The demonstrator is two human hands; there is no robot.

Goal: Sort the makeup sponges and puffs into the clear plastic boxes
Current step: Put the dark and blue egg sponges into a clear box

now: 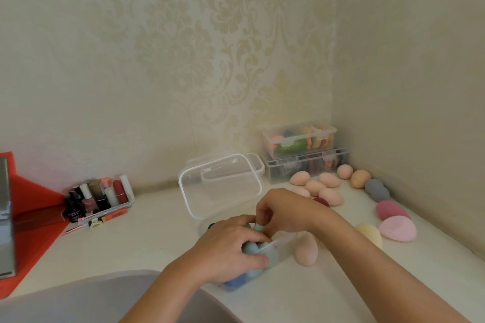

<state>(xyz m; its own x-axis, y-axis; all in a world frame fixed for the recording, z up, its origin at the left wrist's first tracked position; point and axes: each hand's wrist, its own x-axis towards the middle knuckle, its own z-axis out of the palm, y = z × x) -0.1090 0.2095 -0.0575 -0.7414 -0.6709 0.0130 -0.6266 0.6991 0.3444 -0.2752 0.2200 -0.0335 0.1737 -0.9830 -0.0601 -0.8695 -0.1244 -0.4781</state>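
Head view: two boxes [299,139] filled, far-right corner; left hand [231,246] grips open box [277,250], right hand [286,211] pinches sponge [258,227]; many sponges [328,179] loose.

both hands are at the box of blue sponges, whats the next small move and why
Probably push the teal egg-shaped sponge, pinched by the right hand, down beside the other blue sponges in the open clear plastic box the left hand grips: its tip sits above them, not yet settled.
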